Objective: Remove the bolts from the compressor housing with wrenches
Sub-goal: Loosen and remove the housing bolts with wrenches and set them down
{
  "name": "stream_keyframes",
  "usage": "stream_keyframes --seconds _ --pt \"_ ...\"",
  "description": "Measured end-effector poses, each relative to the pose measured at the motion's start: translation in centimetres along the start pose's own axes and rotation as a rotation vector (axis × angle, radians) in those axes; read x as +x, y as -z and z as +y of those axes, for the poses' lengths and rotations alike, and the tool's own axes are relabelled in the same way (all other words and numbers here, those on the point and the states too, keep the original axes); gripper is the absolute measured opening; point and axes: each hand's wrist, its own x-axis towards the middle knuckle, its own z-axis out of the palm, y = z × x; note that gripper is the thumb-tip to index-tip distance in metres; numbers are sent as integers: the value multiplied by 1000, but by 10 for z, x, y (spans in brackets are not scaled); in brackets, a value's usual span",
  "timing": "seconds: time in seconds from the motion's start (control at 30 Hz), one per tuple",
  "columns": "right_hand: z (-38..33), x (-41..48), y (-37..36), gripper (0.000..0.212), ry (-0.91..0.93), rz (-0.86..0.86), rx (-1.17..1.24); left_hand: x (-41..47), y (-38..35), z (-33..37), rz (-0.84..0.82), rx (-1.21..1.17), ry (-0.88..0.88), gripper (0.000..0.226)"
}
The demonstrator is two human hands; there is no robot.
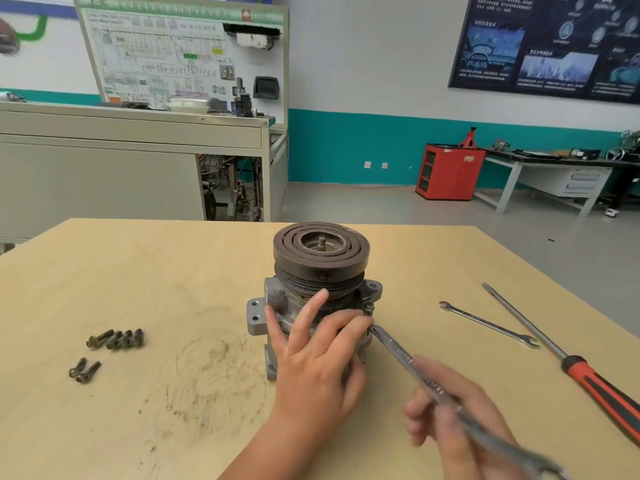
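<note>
Head view shows a grey cast-metal compressor housing [273, 306] standing upright near the middle of the pale wooden bench [138, 271], its dark ribbed pulley [320, 254] on top. The left hand [311, 362] lies over the front of the housing, fingers spread and pressed against it, covering much of its lower body. The right hand [457, 424], blurred, has its grip closed around the shaft of a long steel wrench [408, 362], whose far end sits at a small bolt [369, 308] on the housing's right flange, just beside the left fingertips. Six loose dark bolts [116, 339] lie well to the left. To the right, apart from the hands, rest a slim open-ended spanner [488, 323] and a red-and-black-handled screwdriver [588, 375], side by side.
</note>
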Motion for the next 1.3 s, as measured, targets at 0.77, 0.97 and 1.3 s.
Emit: stream_keyframes --seconds 0.77,0.97,1.3 --pt "15 26 22 66 -240 124 489 -3 5 -7 72 -141 215 41" --pt "11 4 7 78 -104 -66 -52 -5 3 -7 0 -66 247 41" --pt "16 45 13 35 -124 138 115 -2 2 -6 -3 -77 241 33"
